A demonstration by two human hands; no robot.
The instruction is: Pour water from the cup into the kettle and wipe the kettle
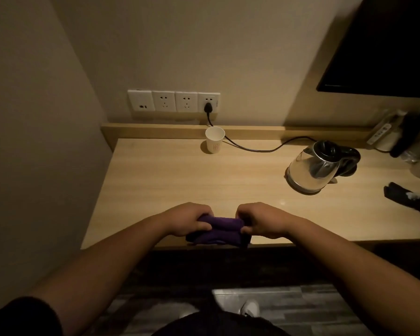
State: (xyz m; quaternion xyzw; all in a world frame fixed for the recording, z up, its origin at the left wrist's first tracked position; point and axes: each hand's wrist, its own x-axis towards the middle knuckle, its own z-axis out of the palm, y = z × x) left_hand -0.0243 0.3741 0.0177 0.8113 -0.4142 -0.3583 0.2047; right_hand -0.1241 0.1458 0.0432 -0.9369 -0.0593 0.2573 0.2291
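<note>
A folded purple cloth lies at the desk's front edge. My left hand grips its left end and my right hand grips its right end. A white paper cup stands upright at the back of the desk, below the wall sockets; its contents cannot be seen. A glass kettle with a black handle and a metal base sits on the desk at the right, well away from both hands. Its lid looks shut.
The wooden desk meets a wall on the left and a raised back ledge. A black cord runs from the socket strip toward the kettle. Dark items and clutter lie at the far right, beneath a dark screen.
</note>
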